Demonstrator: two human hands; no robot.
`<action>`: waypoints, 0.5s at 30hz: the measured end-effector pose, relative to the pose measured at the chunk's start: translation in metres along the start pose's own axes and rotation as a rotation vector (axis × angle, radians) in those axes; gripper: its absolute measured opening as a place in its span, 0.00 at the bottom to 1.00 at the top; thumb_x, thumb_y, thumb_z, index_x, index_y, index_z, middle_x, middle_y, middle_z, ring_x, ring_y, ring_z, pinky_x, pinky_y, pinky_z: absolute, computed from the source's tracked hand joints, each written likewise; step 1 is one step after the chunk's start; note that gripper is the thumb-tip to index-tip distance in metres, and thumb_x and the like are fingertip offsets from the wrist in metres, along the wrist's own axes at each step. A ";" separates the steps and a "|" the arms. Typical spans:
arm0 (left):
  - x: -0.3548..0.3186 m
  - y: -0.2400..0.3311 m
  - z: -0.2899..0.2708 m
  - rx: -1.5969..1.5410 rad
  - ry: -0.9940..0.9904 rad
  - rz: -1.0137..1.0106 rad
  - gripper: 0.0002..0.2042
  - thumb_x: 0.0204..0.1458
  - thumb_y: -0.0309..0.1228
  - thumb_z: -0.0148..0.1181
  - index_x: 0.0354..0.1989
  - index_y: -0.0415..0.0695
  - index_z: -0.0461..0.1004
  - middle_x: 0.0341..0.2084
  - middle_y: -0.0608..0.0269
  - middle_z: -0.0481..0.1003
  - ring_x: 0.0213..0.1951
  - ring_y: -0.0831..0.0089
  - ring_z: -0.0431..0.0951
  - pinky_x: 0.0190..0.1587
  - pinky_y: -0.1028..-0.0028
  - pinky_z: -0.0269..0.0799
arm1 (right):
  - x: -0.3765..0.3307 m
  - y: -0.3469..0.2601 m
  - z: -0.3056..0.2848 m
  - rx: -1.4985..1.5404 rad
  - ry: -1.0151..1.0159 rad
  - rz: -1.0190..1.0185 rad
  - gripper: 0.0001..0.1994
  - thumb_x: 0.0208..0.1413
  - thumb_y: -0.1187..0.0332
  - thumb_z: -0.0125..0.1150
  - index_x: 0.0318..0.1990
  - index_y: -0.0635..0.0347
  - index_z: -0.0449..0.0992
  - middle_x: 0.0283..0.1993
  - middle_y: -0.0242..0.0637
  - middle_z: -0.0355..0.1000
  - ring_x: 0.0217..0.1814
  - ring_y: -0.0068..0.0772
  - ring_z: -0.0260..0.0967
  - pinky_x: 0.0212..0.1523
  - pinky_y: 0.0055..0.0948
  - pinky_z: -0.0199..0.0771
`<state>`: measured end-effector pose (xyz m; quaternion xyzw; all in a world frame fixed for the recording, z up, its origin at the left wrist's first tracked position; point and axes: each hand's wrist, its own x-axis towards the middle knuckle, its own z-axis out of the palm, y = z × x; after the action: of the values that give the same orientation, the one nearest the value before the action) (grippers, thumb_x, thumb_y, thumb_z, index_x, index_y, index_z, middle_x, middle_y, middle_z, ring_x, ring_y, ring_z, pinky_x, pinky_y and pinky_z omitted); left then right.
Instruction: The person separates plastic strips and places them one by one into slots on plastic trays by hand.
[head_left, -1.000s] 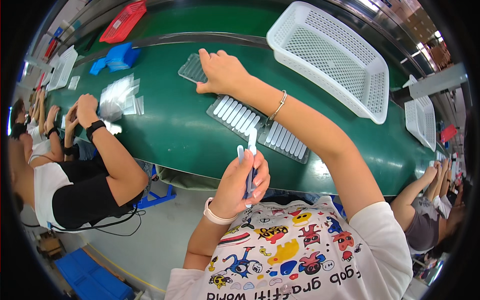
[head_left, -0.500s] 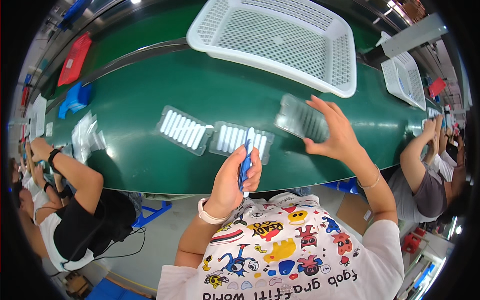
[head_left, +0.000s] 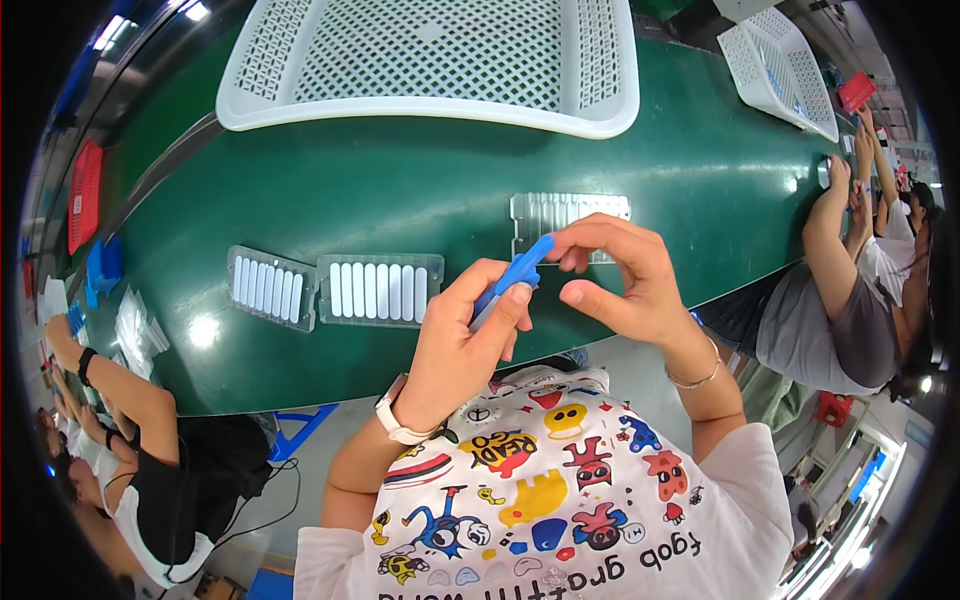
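Observation:
My left hand point(head_left: 460, 325) is closed round a slim blue object point(head_left: 524, 268) with a pale part along its lower end; its exact kind does not show. Beside its upper tip, my right hand point(head_left: 632, 278) has a curved forefinger at or very near the blue end, thumb held apart. Just beyond the right hand lies a clear ribbed plastic tray point(head_left: 534, 210), partly covered by the fingers. Left of my hands, a clear tray of white sticks point(head_left: 380, 290) adjoins a second, slightly turned tray of white sticks point(head_left: 268, 286).
A large white perforated basket point(head_left: 430, 108) stands at the far side of the green table point(head_left: 420, 180). Another white basket point(head_left: 780, 75) is at far right. Plastic bags point(head_left: 135, 330), a blue item point(head_left: 102, 270) and a red basket point(head_left: 85, 195) lie left. Co-workers sit on both sides.
The right hand has left the clear ribbed tray and come to the blue object's tip. My left hand has tilted the blue object rightward. The view has shifted, so the trays appear further left.

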<state>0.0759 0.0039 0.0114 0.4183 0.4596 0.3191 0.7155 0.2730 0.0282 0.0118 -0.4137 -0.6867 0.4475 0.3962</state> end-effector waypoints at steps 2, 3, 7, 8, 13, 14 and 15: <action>0.002 0.000 0.001 0.033 -0.016 0.008 0.09 0.58 0.34 0.50 0.38 0.40 0.68 0.20 0.70 0.69 0.18 0.88 0.62 0.20 0.85 0.57 | -0.001 -0.004 0.006 0.111 0.028 0.105 0.11 0.46 0.72 0.66 0.38 0.64 0.75 0.32 0.34 0.73 0.31 0.20 0.68 0.31 0.20 0.68; 0.004 0.000 0.002 0.065 -0.026 0.030 0.09 0.59 0.34 0.49 0.39 0.40 0.67 0.21 0.69 0.68 0.18 0.88 0.61 0.20 0.85 0.56 | -0.001 -0.005 0.008 0.218 0.052 0.197 0.10 0.47 0.73 0.65 0.36 0.65 0.74 0.30 0.32 0.73 0.30 0.18 0.67 0.31 0.19 0.68; 0.007 -0.002 0.003 0.088 -0.046 0.020 0.09 0.59 0.34 0.49 0.40 0.41 0.66 0.20 0.70 0.67 0.18 0.88 0.60 0.19 0.85 0.54 | 0.004 0.003 0.013 0.487 0.078 0.404 0.06 0.52 0.73 0.60 0.34 0.67 0.74 0.29 0.30 0.72 0.30 0.14 0.66 0.31 0.16 0.69; 0.009 -0.001 0.003 0.088 -0.047 0.011 0.09 0.59 0.34 0.49 0.40 0.41 0.66 0.20 0.70 0.67 0.18 0.88 0.60 0.19 0.85 0.54 | 0.004 0.004 0.011 0.491 0.080 0.411 0.06 0.52 0.73 0.60 0.34 0.67 0.74 0.29 0.30 0.72 0.30 0.14 0.66 0.31 0.16 0.69; 0.010 0.003 -0.001 -0.323 -0.026 -0.225 0.11 0.60 0.38 0.45 0.38 0.41 0.65 0.20 0.70 0.65 0.19 0.87 0.58 0.21 0.85 0.53 | 0.007 0.005 0.008 0.517 -0.002 0.541 0.07 0.53 0.73 0.58 0.36 0.70 0.75 0.30 0.32 0.73 0.32 0.14 0.67 0.33 0.15 0.70; 0.011 0.003 0.000 -0.331 -0.012 -0.232 0.10 0.60 0.37 0.43 0.38 0.43 0.64 0.20 0.70 0.63 0.18 0.88 0.55 0.19 0.85 0.51 | 0.007 0.004 0.008 0.521 0.001 0.546 0.07 0.53 0.73 0.58 0.36 0.70 0.75 0.30 0.32 0.73 0.32 0.14 0.67 0.33 0.15 0.70; 0.011 0.001 -0.001 -0.330 -0.012 -0.236 0.10 0.60 0.37 0.43 0.38 0.43 0.64 0.20 0.70 0.63 0.18 0.88 0.55 0.19 0.85 0.51 | 0.008 0.003 0.009 0.505 0.065 0.545 0.06 0.52 0.74 0.59 0.35 0.69 0.76 0.30 0.32 0.73 0.31 0.15 0.68 0.33 0.17 0.70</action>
<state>0.0794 0.0136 0.0076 0.2403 0.4427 0.3015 0.8096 0.2623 0.0341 0.0076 -0.4846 -0.4066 0.6785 0.3736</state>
